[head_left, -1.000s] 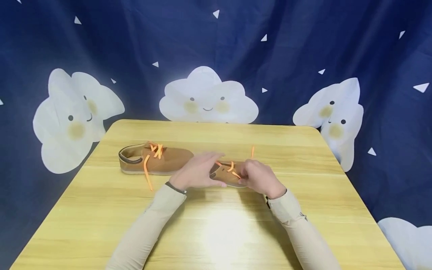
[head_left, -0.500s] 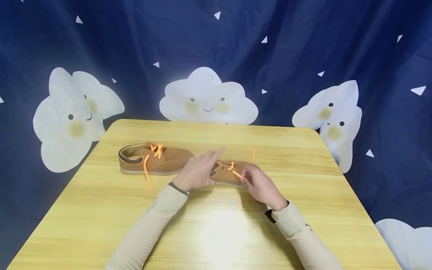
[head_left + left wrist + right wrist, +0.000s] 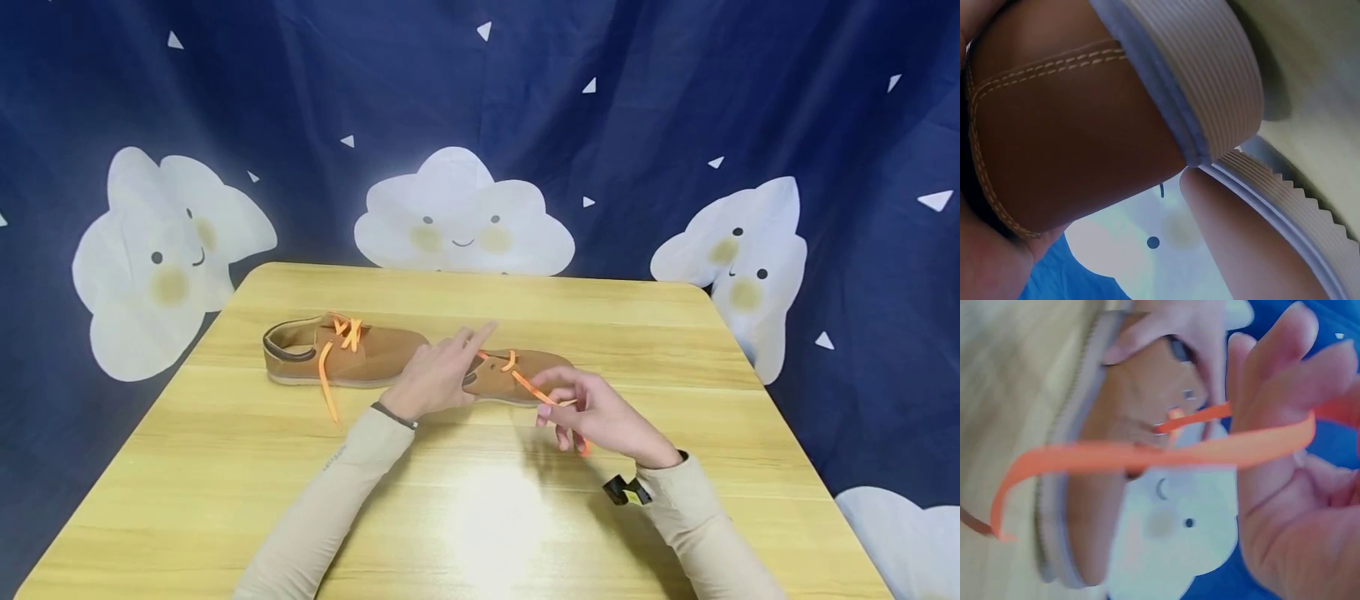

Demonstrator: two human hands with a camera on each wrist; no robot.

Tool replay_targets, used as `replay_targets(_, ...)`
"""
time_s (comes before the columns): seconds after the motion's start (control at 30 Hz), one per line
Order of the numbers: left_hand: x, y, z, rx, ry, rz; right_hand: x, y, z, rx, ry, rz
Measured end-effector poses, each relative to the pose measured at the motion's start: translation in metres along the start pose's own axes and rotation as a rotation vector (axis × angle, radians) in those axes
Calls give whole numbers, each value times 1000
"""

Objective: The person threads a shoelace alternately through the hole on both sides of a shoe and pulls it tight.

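Observation:
Two brown shoes with orange laces lie on the wooden table in the head view. My left hand (image 3: 435, 375) grips the heel of the right-hand shoe (image 3: 517, 379), one finger pointing away from it; the left wrist view shows that stitched heel (image 3: 1072, 125) close up, fingers at its edge. Just off this shoe's near side, my right hand (image 3: 592, 412) holds its orange shoelace (image 3: 528, 387) with curled fingers. In the right wrist view the lace (image 3: 1179, 453) runs from an eyelet to the fingers, and a loose length crosses in front of them.
The other brown shoe (image 3: 390, 354) lies to the left, its toe beside my left hand, with one lace end trailing onto the table (image 3: 187, 500). Behind the table hangs a dark blue curtain (image 3: 637, 50) printed with clouds.
My right hand has moved away from the shoe, toward me and rightward, drawing the lace out. The lace piece beyond the shoe's far side is gone from view. The left hand stays at the heel.

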State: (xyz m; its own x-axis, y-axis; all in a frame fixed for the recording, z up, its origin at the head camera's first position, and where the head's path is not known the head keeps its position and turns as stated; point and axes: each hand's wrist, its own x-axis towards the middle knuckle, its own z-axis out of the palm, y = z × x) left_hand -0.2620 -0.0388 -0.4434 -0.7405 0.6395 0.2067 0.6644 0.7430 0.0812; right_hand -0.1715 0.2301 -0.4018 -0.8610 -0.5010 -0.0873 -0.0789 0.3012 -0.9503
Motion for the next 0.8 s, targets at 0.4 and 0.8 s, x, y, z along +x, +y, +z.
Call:
replay_targets(0.4, 6, 12, -22, -289, 99, 34, -2, -47, -6, -259, 211, -209)
replay_targets(0.8, 25, 36, -27, -818, 10, 141, 35, -65, -17, 89, 357, -388)
